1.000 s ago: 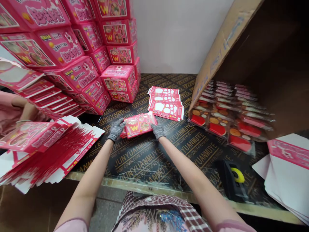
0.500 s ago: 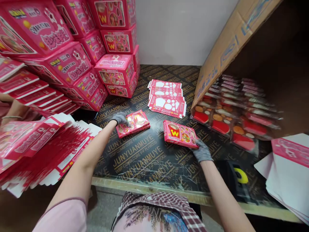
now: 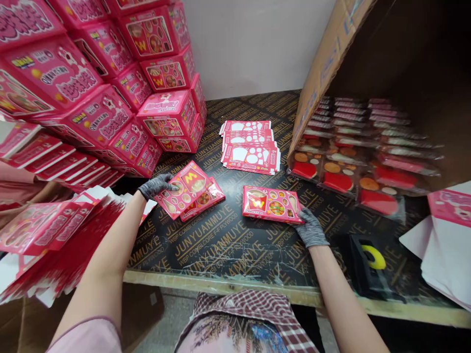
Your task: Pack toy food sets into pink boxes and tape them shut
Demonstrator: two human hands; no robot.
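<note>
My left hand [image 3: 157,185], in a grey glove, grips the left end of a flat pink box [image 3: 192,177]. That box is turned askew and overlaps another flat pink box [image 3: 210,198] lying on the dark table. To the right, my gloved right hand [image 3: 312,228] has its fingers closed on the right end of a third flat pink box [image 3: 272,203], whose printed face with a yellow W is up. Behind them lies a short row of flat pink cartons with white cut-out windows [image 3: 252,157].
Large pink boxes [image 3: 110,115] are stacked at the left, with many flattened cartons [image 3: 66,250] in front. A co-worker's arm [image 3: 22,206] shows there. An open cardboard box [image 3: 312,98] at right holds packed plastic pouches [image 3: 338,181]. A black tape dispenser [image 3: 368,264] stands near the table edge.
My left hand has shifted left and turned its box, separating it from the one underneath. The box in my right hand has moved slightly left and levelled. The whole view has shifted a little.
</note>
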